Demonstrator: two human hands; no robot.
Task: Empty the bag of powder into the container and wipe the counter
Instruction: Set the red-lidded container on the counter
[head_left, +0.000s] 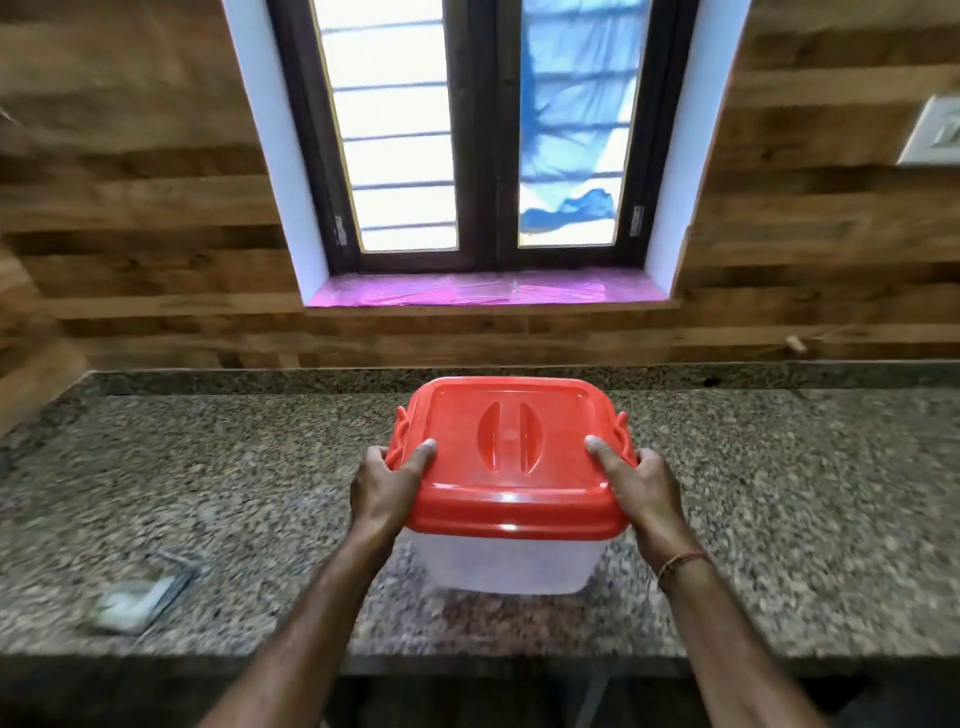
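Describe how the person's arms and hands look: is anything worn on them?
Both forearms are bare, with no sleeves in view and no gloves on the left hand or right hand. The right wrist carries a thin thread bracelet, reddish-orange. No ring or watch shows on the fingers or wrists.

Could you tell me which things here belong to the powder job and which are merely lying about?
Part of the job:
- container, clear, held at both sides
- red lid, on the container
- left hand and right hand
- granite counter

Just there:
- blurred flat packet on the counter, contents unclear
- window
- wall switch
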